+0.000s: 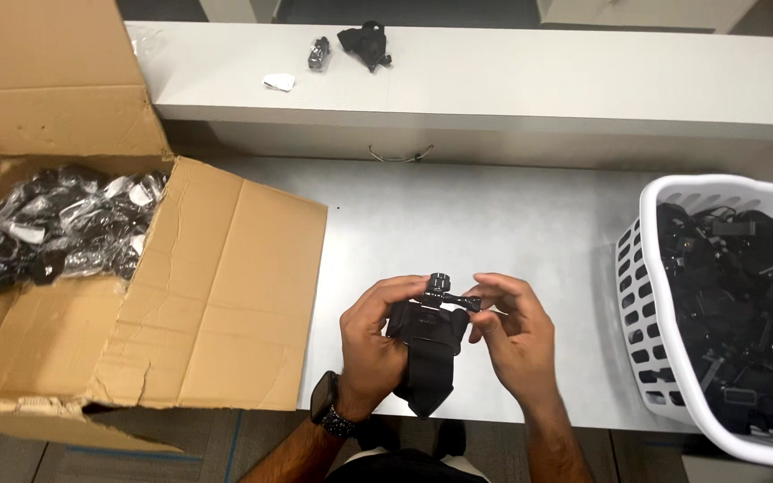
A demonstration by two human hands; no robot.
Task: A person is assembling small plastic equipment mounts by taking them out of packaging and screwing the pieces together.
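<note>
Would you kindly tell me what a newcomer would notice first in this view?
First, the left hand and right hand at centre, together holding a black strap mount with a thumbscrew on top. Left lies an open cardboard box of bagged black parts; right stands a white laundry basket full of black mounts.

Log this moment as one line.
left hand: holds black strap mount | right hand: fingers on its screw | basket right
</note>
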